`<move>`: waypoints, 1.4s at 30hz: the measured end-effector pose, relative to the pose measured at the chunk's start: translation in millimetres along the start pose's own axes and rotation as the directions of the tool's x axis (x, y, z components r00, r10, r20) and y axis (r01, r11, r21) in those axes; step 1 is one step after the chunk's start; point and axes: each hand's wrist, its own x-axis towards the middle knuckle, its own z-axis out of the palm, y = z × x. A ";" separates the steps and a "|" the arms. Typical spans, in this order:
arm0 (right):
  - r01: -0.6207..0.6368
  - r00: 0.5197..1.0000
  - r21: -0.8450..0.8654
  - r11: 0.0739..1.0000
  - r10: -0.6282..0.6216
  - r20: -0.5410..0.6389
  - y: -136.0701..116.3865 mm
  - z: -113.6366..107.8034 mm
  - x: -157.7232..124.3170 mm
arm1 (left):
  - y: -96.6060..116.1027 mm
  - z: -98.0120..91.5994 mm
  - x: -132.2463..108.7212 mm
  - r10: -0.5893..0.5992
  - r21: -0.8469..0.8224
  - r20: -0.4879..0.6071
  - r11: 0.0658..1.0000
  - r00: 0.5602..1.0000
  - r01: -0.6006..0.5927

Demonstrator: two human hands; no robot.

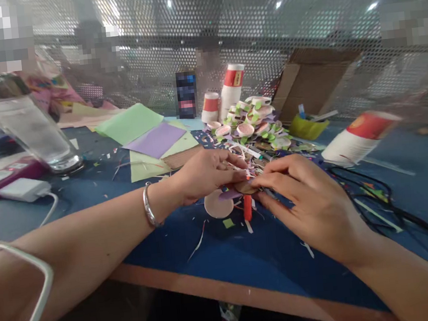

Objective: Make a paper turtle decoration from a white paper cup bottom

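Observation:
My left hand [203, 174] and my right hand [304, 197] meet over the blue table top [246, 258]. Both pinch a small craft piece [241, 188] made of a brown disc and a purple paper bit. My left wrist wears a silver bangle [148, 205]. Just below the hands lie a pale pink paper circle [218, 205] and a red stick-like object [248, 207]. Thin paper strips stick out between the fingers.
A heap of paper flowers with green leaves [252, 124] lies behind the hands. Green and purple sheets [151, 134], a glass tumbler [37, 129], a white charger [23, 190], tipped paper cups [359, 136], black cables [384, 199] and cardboard [316, 85] surround it. Paper scraps litter the table.

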 end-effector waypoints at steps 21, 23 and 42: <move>-0.395 0.915 0.252 0.884 0.404 0.017 21.2 -4.9 3.5 | 24.7 -22.9 -29.3 -0.082 0.888 0.183 0.441 0.980 -0.130; -0.403 0.911 0.246 0.882 0.411 0.019 21.5 -5.0 3.5 | 21.7 -19.2 -30.7 -0.086 0.898 0.184 0.421 0.979 -0.132; -0.583 0.788 0.431 0.689 0.609 0.092 13.0 -13.8 6.7 | 3.9 -13.9 -4.2 0.071 0.122 0.068 0.989 0.995 -0.079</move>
